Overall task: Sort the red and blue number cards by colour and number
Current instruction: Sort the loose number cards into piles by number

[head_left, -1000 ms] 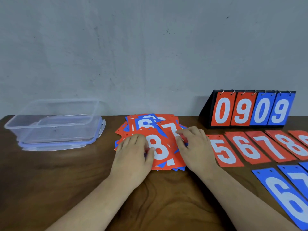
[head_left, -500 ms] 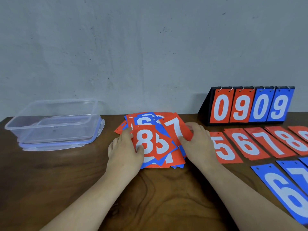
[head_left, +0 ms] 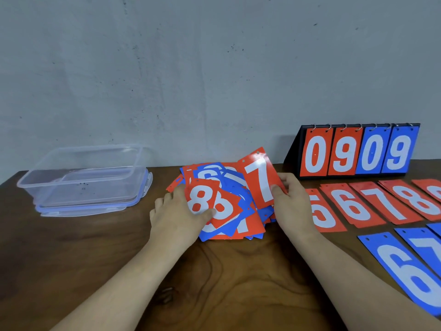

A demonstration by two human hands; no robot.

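Right hand (head_left: 290,203) pinches the red 7 card (head_left: 260,177); left hand (head_left: 175,212) grips the red 8 card (head_left: 202,201). Lay the 7 flat on the 7 pile (head_left: 386,206), by the table's (head_left: 238,283) right edge.

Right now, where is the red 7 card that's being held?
Head view, just right of centre: the red 7 card tilts up over the mixed pile, pinched by the right hand, left of the red 5 card.

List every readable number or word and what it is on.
"0", "9", "0", "9": flip scoreboard, two red, two blue.
"7": red 7 card, pinched by right hand.
"8": red 8 card, held by left hand.
"5", "6", "7", "8": red row on table.
"6", "7": blue row, the 7 cut off.
Pile: other digits covered, unreadable.
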